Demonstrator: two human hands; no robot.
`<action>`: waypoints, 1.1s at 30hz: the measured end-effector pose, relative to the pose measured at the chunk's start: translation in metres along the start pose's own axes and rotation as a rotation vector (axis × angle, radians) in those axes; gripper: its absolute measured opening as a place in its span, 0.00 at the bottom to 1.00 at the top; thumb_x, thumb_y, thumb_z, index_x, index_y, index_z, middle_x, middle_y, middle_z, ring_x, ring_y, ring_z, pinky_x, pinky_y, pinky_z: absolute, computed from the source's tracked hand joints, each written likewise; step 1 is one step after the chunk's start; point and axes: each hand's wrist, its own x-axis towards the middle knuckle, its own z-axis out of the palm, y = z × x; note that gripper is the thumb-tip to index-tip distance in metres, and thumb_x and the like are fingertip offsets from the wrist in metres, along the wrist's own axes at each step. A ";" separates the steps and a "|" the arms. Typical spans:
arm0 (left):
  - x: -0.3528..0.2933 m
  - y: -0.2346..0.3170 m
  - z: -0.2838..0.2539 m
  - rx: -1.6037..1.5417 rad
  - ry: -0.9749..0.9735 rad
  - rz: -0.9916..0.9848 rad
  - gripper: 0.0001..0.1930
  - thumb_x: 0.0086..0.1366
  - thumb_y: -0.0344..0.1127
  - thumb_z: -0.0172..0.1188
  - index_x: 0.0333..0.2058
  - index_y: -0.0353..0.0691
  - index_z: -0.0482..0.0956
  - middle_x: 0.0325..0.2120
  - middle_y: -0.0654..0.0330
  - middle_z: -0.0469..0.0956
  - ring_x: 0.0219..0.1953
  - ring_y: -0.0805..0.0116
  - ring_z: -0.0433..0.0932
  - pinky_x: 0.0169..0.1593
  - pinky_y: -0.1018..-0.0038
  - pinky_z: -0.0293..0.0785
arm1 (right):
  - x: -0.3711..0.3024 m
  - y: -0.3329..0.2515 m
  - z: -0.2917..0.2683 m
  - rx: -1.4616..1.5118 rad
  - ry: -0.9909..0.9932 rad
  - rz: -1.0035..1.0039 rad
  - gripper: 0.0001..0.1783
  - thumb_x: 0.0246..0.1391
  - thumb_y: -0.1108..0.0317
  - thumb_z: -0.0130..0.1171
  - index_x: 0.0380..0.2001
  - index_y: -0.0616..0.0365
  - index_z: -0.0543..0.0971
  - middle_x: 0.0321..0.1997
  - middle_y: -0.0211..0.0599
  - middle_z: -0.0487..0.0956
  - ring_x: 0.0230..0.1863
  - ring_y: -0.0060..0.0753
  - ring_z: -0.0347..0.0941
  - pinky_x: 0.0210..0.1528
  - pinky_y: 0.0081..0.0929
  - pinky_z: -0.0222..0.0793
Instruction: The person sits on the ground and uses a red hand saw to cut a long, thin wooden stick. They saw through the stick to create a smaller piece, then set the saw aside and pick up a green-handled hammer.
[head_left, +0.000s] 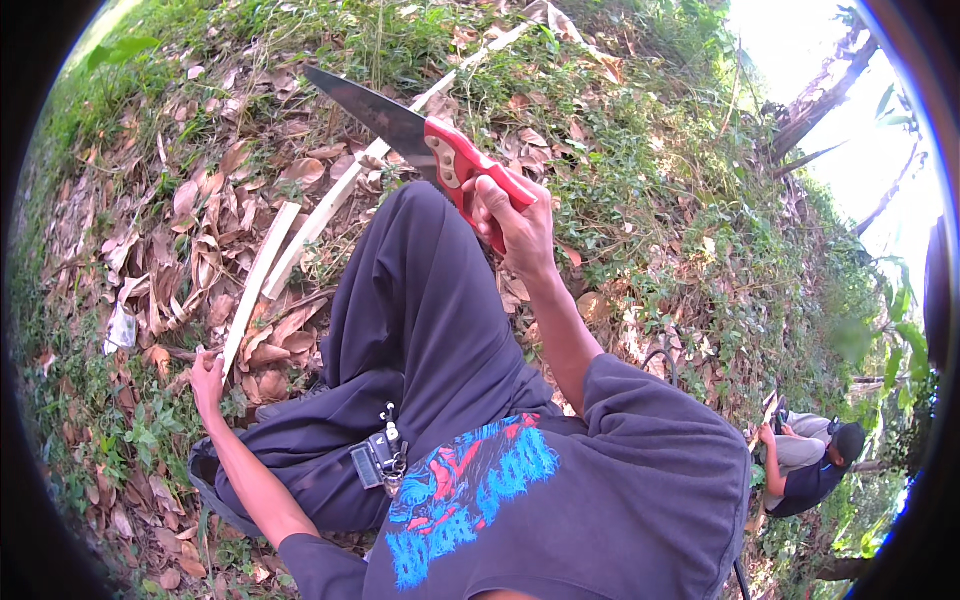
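Observation:
My right hand (515, 218) is closed round the red handle of a hand saw (385, 118), raised above my bent knee. The dark blade points to the upper left, clear of the wood. Down at the left, my left hand (207, 382) grips the lower end of a pale, flat wooden strip (257, 272). Beside this strip lies a longer pale strip (330, 205), which runs up and right over the leaves and passes behind the saw blade.
Dry brown leaves (285, 340) and low green plants (640, 200) cover the ground. A whitish scrap (121, 328) lies at the left. On the right, another person (815, 460) sits low, holding something pale. Tree trunks (820, 100) stand at the upper right.

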 end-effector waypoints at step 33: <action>0.030 0.048 -0.017 -0.164 -0.044 0.035 0.16 0.70 0.38 0.58 0.52 0.36 0.72 0.30 0.61 0.78 0.28 0.73 0.76 0.27 0.79 0.72 | -0.295 -0.104 -0.429 -0.926 2.046 -0.360 0.24 0.55 0.50 0.65 0.33 0.66 0.84 0.24 0.40 0.83 0.26 0.31 0.80 0.33 0.32 0.75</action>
